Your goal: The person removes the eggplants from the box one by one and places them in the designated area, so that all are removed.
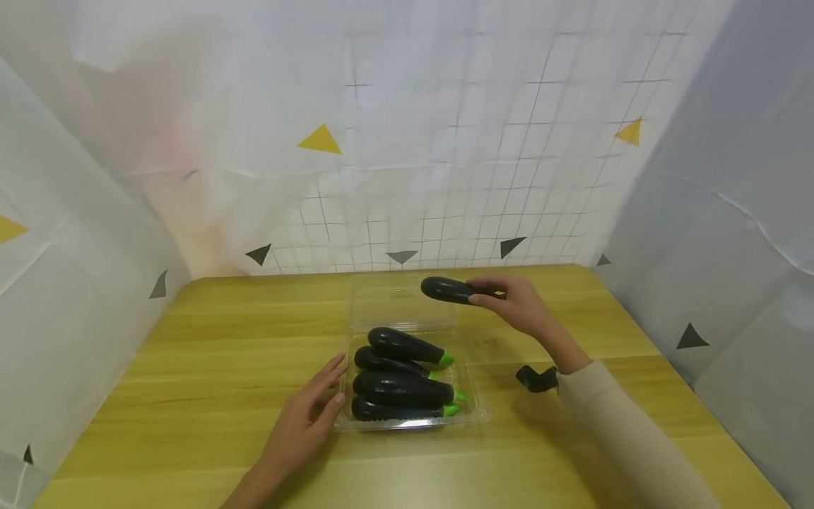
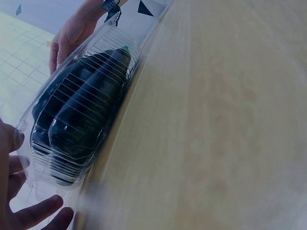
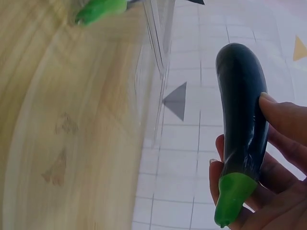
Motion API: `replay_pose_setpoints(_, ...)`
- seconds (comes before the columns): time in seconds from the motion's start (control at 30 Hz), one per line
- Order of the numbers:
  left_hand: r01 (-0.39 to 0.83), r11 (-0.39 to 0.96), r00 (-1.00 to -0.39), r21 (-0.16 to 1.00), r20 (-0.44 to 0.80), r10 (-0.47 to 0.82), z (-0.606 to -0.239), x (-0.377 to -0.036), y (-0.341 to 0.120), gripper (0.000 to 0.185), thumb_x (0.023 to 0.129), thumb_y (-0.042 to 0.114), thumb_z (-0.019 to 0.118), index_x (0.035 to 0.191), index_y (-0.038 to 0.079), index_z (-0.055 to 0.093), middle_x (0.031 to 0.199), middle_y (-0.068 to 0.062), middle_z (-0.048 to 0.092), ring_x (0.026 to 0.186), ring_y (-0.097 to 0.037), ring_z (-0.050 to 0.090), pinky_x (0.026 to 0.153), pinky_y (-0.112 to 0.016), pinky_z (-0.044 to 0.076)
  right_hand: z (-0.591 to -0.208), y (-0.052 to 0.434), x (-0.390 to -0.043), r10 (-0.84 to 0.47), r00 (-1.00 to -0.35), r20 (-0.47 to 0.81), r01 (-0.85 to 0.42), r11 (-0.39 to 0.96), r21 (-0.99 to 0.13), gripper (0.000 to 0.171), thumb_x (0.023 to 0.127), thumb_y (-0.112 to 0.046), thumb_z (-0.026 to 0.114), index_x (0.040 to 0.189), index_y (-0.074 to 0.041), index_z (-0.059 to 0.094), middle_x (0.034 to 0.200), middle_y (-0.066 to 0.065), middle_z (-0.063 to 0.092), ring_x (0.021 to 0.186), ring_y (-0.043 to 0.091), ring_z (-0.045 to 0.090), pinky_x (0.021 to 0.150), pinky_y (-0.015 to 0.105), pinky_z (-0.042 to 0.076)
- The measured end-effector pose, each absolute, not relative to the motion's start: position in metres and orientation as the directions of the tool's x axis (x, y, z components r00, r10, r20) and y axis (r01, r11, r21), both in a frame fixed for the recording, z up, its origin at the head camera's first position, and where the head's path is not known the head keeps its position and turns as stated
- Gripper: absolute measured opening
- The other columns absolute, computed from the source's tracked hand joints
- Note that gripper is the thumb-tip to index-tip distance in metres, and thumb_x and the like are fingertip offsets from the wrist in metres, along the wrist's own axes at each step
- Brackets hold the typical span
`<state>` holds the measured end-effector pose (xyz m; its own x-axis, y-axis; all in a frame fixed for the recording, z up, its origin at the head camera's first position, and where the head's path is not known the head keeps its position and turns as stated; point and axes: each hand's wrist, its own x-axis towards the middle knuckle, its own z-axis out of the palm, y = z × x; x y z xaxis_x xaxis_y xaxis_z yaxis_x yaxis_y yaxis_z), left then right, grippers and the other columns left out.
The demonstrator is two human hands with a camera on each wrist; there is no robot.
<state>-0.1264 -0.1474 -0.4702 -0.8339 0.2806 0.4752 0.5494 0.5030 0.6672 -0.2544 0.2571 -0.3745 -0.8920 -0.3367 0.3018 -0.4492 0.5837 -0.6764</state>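
The right hand (image 1: pixel 518 304) grips an eggplant (image 1: pixel 447 290) above the clear tray (image 1: pixel 473 417). The left hand (image 1: pixel 305 417) rests flat, fingers straight, against the tray's side on the table (image 1: pixel 191 353).

Four eggplants (image 1: pixel 402 377) laid in clamshell tray (image 1: pixel 473 417) at frame centre, on table (image 1: pixel 191 353). Left hand (image 1: pixel 305 420) placed at tray's left edge. Fifth eggplant (image 1: pixel 447 290) held by right hand (image 1: pixel 518 304) above open lid (image 1: pixel 388 304), behind tray.

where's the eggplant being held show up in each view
Head: the held eggplant is upper centre, gripped by the right hand above the open lid.
Left wrist: not in it; only the eggplants inside the clear tray show.
Right wrist: right side, upright, green stem down.
Shared landmark: the clear tray, also at the right wrist view's top.
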Motion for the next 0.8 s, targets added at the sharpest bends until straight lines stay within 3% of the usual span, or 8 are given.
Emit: replay_pose_setpoints(0.8, 0.554, 0.491, -0.831, 0.673, 0.484, 0.274, -0.472, -0.124, -0.150, 0.044, 0.103, 0.013, 0.066, 0.146, 0.007, 0.060, 0.159, -0.002, 0.048, 0.126, -0.021, 0.062, 0.105, -0.053, 0.047, -0.387, 0.288, -0.281, -0.332, -0.884, 0.330, -0.468, 0.628, -0.622, 0.035, 0.103, -0.017, 0.069, 0.134, -0.001, 0.069, 0.134, 0.018, 0.067, 0.122, 0.038, 0.062, 0.098, 0.057, 0.052)
